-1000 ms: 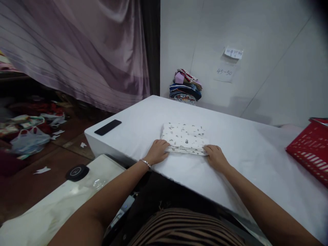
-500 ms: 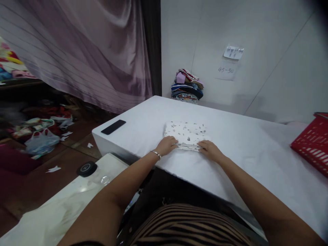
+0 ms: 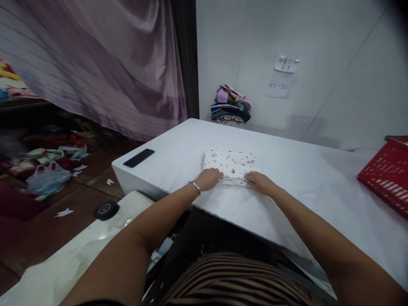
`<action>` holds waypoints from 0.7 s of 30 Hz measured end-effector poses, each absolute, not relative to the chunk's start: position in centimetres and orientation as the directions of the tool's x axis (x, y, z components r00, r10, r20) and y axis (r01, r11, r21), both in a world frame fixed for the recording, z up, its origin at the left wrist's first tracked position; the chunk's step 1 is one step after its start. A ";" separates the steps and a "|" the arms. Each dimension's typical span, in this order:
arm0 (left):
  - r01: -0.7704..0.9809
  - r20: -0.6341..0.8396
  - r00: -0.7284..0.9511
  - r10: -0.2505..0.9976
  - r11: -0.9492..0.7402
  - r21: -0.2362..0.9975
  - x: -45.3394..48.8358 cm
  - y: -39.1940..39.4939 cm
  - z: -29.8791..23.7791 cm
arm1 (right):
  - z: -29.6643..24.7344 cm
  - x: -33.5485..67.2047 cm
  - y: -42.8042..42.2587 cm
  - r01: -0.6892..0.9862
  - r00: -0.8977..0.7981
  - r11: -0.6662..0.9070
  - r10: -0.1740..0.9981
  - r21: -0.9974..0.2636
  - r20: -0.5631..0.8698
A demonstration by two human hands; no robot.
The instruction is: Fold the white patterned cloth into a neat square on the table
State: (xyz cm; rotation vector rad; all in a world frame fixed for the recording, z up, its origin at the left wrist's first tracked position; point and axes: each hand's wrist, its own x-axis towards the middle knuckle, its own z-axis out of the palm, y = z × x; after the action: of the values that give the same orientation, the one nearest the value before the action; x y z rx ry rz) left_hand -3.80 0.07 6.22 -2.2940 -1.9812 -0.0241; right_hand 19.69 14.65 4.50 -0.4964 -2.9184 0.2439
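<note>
A folded white cloth (image 3: 229, 161) with a small dark print lies on the white table, its layered edge towards me. My left hand (image 3: 210, 178), with a bracelet at the wrist, grips the near left corner of the cloth. On the near right corner, my right hand (image 3: 259, 182) is closed with its fingertips on the folded layers. Both thumbs are partly hidden, and the cloth's underside does not show.
A dark phone-like slab (image 3: 139, 158) lies at the table's (image 3: 172, 148) left end. Folded clothes (image 3: 231, 106) are stacked at the back by the wall. To the right stands a red basket (image 3: 387, 174). A black round object (image 3: 106, 210) rests on a lower white surface at left.
The view has shifted slightly. Both hands stay at the near corners of the folded cloth, with the left fingers a little further over its edge.
</note>
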 end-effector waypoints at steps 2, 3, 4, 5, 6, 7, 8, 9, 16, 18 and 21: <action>0.986 0.100 0.145 0.984 -0.135 -0.096 -3.7 0.2 5.9 | 4.6 19.7 14.5 0.307 -0.936 0.938 0.328 -0.159 0.125; 0.986 0.113 0.144 0.983 -0.133 -0.103 -3.7 0.2 5.7 | 4.7 19.7 14.5 0.303 -0.940 0.941 0.321 -0.148 0.116; 0.985 0.128 0.144 0.981 -0.131 -0.108 -3.7 0.2 5.5 | 4.7 19.7 14.5 0.298 -0.943 0.944 0.314 -0.138 0.108; 0.985 0.144 0.145 0.979 -0.129 -0.112 -3.7 0.1 5.3 | 4.7 19.7 14.5 0.295 -0.946 0.947 0.308 -0.127 0.100; 0.985 0.157 0.146 0.977 -0.129 -0.116 -3.7 0.0 5.2 | 4.7 19.7 14.5 0.293 -0.948 0.949 0.304 -0.117 0.093; 0.985 0.167 0.147 0.975 -0.128 -0.117 -3.7 -0.1 5.1 | 4.8 19.7 14.6 0.293 -0.949 0.950 0.302 -0.108 0.088; 0.985 0.173 0.147 0.974 -0.127 -0.119 -3.7 -0.1 5.1 | 4.8 19.7 14.6 0.294 -0.950 0.951 0.302 -0.097 0.082; 0.985 0.173 0.146 0.974 -0.126 -0.120 -3.7 -0.2 5.1 | 4.8 19.7 14.6 0.297 -0.950 0.951 0.303 -0.087 0.077; 0.984 0.123 0.132 0.984 -0.115 -0.137 -3.4 0.1 5.8 | 4.7 19.3 14.5 0.316 -0.948 0.949 0.315 0.016 0.040; 0.988 0.110 0.101 0.989 -0.087 -0.126 -3.2 0.2 6.0 | 4.5 19.1 14.5 0.315 -0.949 0.948 0.314 0.038 0.030; 0.994 0.116 0.070 0.991 -0.059 -0.095 -3.0 0.3 6.3 | 4.4 19.1 14.6 0.319 -0.948 0.947 0.318 0.047 0.025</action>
State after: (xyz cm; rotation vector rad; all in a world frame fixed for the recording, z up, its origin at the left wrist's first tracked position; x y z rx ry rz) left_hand -3.04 0.25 6.29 -2.1831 -2.0465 -0.0297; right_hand 19.09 14.57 4.39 -0.5040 -3.0824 -0.0790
